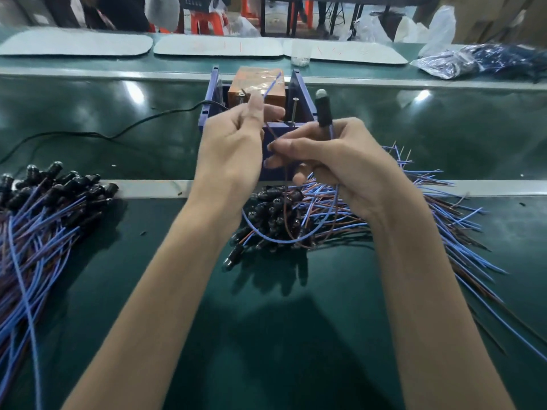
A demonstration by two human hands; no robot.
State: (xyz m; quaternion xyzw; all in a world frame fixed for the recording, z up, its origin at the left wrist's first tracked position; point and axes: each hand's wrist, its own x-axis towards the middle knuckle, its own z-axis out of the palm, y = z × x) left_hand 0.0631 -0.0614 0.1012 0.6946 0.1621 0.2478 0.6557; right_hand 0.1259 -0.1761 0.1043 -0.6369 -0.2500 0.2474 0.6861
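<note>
Pinching blue wire [272, 84], left hand [233, 143]; gripping black plug [323, 109], right hand [340, 164]. You work over green table [296, 335], red stools [207, 22] behind.

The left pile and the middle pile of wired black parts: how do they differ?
The left pile lies fairly ordered, black heads far and wires running toward the near edge; the middle pile is tangled, its wires fanning right. The left pile lies clear of the left hand; the middle pile lies below the right hand, which holds one such part. Both hold black parts with blue and brown wires.
</note>
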